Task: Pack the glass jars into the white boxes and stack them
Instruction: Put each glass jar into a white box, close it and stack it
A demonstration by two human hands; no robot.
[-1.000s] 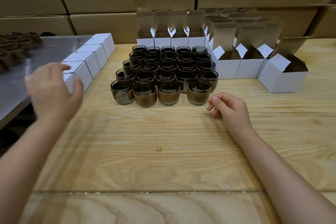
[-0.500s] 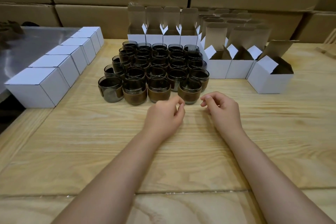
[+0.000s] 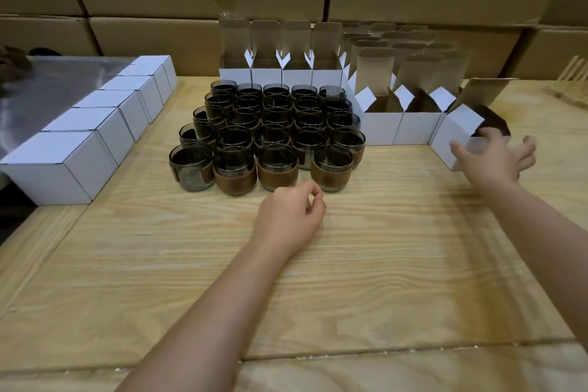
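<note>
Glass jars [image 3: 273, 134] stand clustered on the wooden table [image 3: 350, 264], with closed white boxes [image 3: 95, 134] in a row to their left and open white boxes [image 3: 381, 127] behind and to their right. The right hand [image 3: 496, 159], blurred, is spread wide at the nearest open box [image 3: 458, 134]. The left hand [image 3: 289, 216] rests loosely curled and holds nothing, just before the front jars.

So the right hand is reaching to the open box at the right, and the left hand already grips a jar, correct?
No: the head view shows the left hand holding nothing, loosely curled in front of the front-row jars. The right hand does reach to the open box.
</note>
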